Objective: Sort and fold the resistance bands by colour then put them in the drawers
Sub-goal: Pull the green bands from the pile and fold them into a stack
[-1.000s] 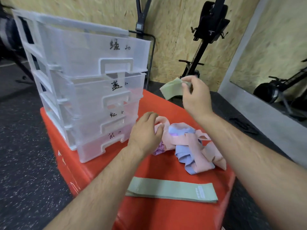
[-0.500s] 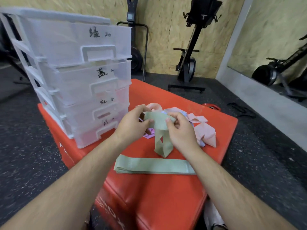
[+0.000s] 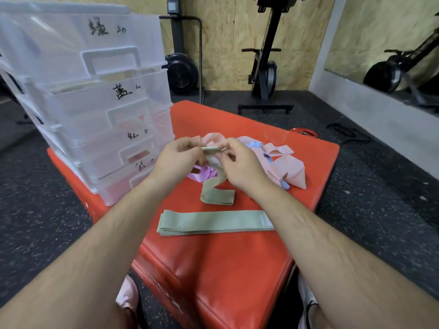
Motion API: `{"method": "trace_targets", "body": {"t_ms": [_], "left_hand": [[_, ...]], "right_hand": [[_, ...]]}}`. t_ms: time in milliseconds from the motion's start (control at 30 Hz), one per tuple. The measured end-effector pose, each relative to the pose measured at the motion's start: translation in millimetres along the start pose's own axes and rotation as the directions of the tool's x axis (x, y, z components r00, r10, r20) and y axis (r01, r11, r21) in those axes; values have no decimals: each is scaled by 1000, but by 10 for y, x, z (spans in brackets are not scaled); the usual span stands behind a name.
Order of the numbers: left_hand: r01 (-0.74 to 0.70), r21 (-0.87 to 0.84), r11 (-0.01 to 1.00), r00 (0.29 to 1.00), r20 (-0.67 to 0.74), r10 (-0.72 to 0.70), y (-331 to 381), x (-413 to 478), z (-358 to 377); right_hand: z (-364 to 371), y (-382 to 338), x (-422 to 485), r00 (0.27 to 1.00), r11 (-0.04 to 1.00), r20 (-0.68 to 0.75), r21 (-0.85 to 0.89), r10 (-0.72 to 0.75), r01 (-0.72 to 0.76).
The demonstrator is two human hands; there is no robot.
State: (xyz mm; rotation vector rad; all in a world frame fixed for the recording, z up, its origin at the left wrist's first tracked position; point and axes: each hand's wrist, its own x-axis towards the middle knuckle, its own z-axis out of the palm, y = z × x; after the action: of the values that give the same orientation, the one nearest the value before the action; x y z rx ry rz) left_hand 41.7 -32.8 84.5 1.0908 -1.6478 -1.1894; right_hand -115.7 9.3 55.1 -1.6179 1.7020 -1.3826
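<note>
Green band trails onto the red tabletop near its middle, its top pinched by left grip and right grip, both grasping it; flat band lies nearer, seemingly folded; pile of pink, blue and purple awaits sorting; drawers stand left, contents unclear; judged early; right edge close, front roomy.

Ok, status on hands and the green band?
Left hand and right hand pinch held green band, tail on red pad. Folded green band nearer. Mixed pile behind.
</note>
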Motion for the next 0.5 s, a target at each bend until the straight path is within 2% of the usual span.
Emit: {"method": "trace_targets", "body": {"t_ms": [67,100,233,400,500], "left_hand": [[-102,205,973,992,-54,116,-38,2,-50],[-138,241,961,986,-58,156,-59,14,-80],[-188,204,961,982,73,176,-71,-13,-140],[-154,212,965,986,-34,165,-159,23,-176],[-160,210,965,987,13,161,-179,14,-206]], "right_hand": [[-10,-19,2,998,998,44,54,37,-39],[-5,-12,-6,997,997,67,67,43,-47],[61,-46,-29,991,997,132,69,25,-35],[134,-60,-58,974,991,219,110,56,-82],[175,-34,-70,971,998,234,19,47,-53]]}}
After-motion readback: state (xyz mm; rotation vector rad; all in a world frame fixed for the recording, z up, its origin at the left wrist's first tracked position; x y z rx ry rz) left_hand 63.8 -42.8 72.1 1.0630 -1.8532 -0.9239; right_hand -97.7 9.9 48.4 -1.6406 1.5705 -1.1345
